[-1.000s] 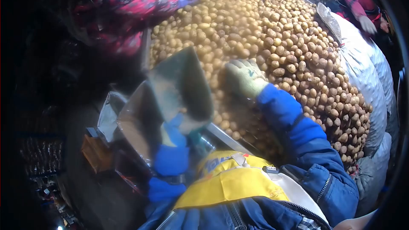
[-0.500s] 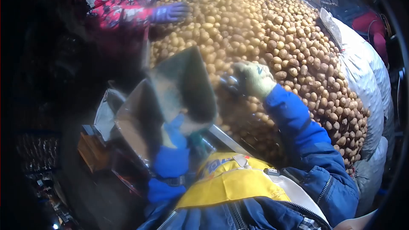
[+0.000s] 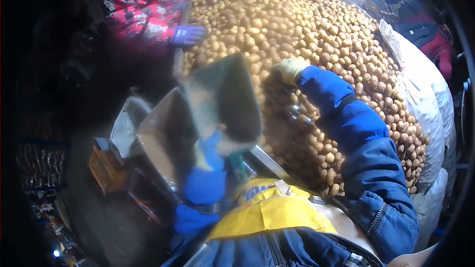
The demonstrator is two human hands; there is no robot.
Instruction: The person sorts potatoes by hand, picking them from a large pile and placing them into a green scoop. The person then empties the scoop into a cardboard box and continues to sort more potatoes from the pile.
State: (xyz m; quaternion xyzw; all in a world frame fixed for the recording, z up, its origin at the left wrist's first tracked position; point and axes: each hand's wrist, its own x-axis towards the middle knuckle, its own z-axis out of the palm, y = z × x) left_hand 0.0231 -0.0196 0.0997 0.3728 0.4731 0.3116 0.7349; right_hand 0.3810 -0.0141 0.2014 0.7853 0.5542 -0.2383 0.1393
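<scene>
My right hand (image 3: 291,70), in a pale knitted glove, reaches over the heap of potatoes (image 3: 346,64). Its fingers point down among them and are mostly hidden, so what they hold does not show. My left hand (image 3: 210,152), in a pale and blue glove, is at the near side of a green, open-topped bin (image 3: 213,76). It touches or grips that bin, but blur hides its fingers. The bin tilts against the near left edge of the heap. A second, brownish bin (image 3: 163,123) stands beside it.
Across the heap a person in pink camouflage has a purple-gloved hand (image 3: 189,35) at its left edge. White sacks (image 3: 420,79) line the right side. A metal edge (image 3: 269,160) runs before my yellow apron (image 3: 267,210). An orange-brown box (image 3: 105,170) stands lower left.
My right hand has moved up and slightly left over the potatoes, its arm reaching further out. The other person's purple-gloved hand has drawn back left. The bins appear slightly further right in view.
</scene>
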